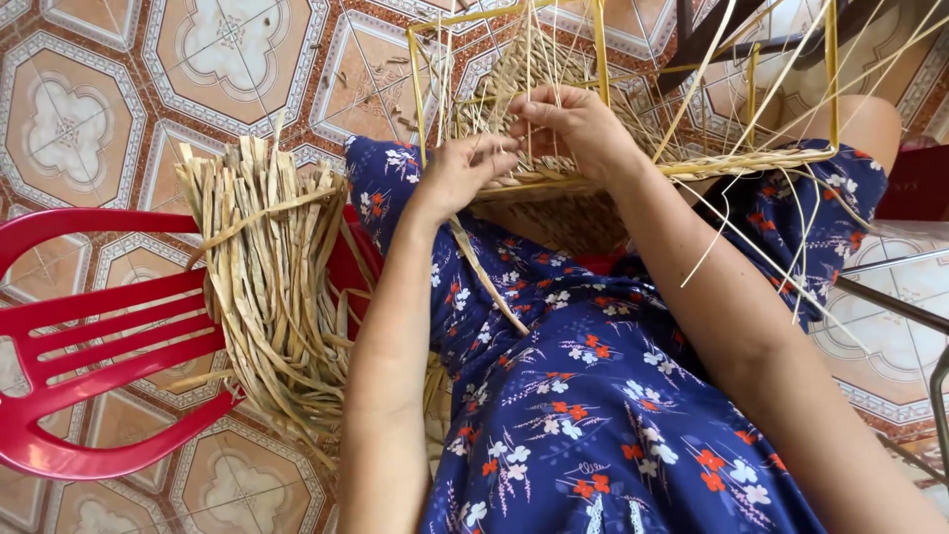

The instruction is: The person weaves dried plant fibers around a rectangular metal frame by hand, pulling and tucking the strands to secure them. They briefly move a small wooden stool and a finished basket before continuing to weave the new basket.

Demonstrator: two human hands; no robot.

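Observation:
A half-woven straw basket [554, 213] on a yellow wire frame [599, 49] rests on my lap, over a blue flowered dress. My left hand [463, 170] pinches a flat dried straw strip [486, 272] at the basket's near rim; the strip trails down across my thigh. My right hand [573, 124] grips the thin upright straw strands just above the woven rim, fingers curled around them. Both hands are close together at the rim's left part. Long loose strands [781, 198] stick out to the right.
A tied bundle of dried straw strips [267, 287] lies on a red plastic chair [89, 336] to my left. Patterned floor tiles [89, 109] surround everything. Metal furniture legs [890, 302] stand at the right, and dark ones at the top right.

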